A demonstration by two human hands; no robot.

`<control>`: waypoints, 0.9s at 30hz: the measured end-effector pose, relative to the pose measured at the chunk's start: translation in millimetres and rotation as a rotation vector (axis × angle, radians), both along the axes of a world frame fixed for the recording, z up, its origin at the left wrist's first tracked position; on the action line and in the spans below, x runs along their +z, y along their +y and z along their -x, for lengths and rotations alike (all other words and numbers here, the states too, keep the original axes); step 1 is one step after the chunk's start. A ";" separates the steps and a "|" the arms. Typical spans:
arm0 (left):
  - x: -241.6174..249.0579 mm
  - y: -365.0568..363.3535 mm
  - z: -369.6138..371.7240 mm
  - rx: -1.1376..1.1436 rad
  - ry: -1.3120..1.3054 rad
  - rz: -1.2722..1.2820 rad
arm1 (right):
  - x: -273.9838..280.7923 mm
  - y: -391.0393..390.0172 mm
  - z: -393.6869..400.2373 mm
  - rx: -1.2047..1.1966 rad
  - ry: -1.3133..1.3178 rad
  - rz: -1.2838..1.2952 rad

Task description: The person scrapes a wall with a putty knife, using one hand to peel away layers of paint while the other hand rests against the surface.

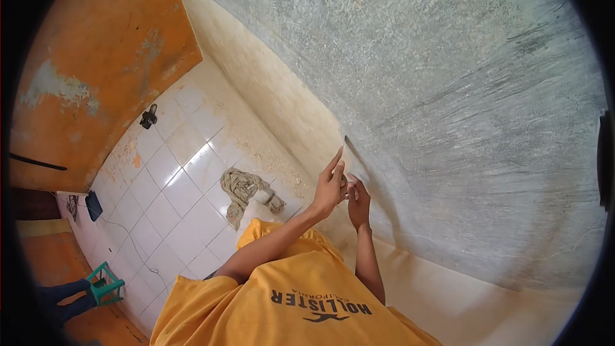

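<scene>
Close to the wall, both hands meet around a scraper (344, 154) with a thin, pale blade and a dark edge; the blade's tip is at the wall surface. My left hand (328, 191) is closed on the scraper, its index finger stretched along the blade. My right hand (360, 205) is closed at the handle end, fingers bent; the handle is mostly hidden between the hands. The wall (448, 90) is rough grey above, with a smoother cream band (282, 83) below where the blade sits.
A crumpled cloth (240, 186) lies on the white tiled floor (160, 218) by my foot, with crumbs along the wall base. A dark object (148, 116) sits near the peeling orange wall (109, 38). A person's legs (67, 298) show beside a green stool (107, 285); a cable (138, 247) crosses the tiles.
</scene>
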State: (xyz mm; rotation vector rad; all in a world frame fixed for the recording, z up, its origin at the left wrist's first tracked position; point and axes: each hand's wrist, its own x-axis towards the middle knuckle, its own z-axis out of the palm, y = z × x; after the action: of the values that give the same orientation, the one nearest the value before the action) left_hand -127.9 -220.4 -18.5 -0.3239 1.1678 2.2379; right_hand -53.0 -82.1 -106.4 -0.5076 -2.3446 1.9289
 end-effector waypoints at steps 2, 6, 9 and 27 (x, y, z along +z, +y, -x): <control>-2.8 -0.4 12.2 0.055 -0.064 -0.017 | 2.2 -0.2 -0.1 0.011 -0.020 -0.083; -0.4 -10.7 11.7 -0.023 0.011 -0.012 | 3.1 -2.0 -6.4 0.001 -0.048 -0.105; 0.6 -4.2 0.1 -0.068 0.036 0.048 | 5.4 -3.0 -4.6 0.003 -0.030 -0.114; -17.9 -62.6 0.0 -0.451 0.465 0.367 | 20.1 -35.3 -4.4 0.001 0.063 0.167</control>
State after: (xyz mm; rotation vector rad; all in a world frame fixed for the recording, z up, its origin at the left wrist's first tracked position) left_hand -127.8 -283.0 -36.4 0.3171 1.7018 1.7380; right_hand -48.6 -117.4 -86.3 -0.4495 -2.1587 2.1192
